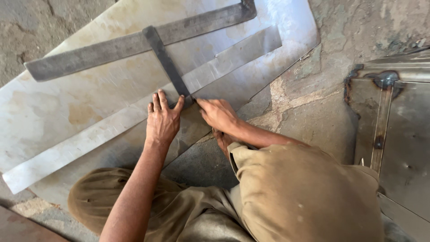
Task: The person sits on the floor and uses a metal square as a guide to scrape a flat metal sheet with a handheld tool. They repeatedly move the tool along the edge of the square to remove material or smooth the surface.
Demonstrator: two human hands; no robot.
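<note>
square (166, 62) lies flat across the sheet (67, 112) on the floor (313, 89). your left hand (162, 118) is spread flat, pinning its blade end; right hand (218, 114) curls at the tip, contents unclear. sheet likely thin, slick, sharp-edged: lift by long edges.

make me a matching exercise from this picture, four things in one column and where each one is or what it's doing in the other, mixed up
Things:
1. left hand
2. right hand
3. T-square
4. welded metal frame

Places or states:
A. lies dark and T-shaped across the metal sheet
B. stands on the floor at the right edge of view
C. pressed flat, fingers spread, beside the square's blade
D. curled at the tip of the square's blade

Pairs: 1-C, 2-D, 3-A, 4-B
</note>
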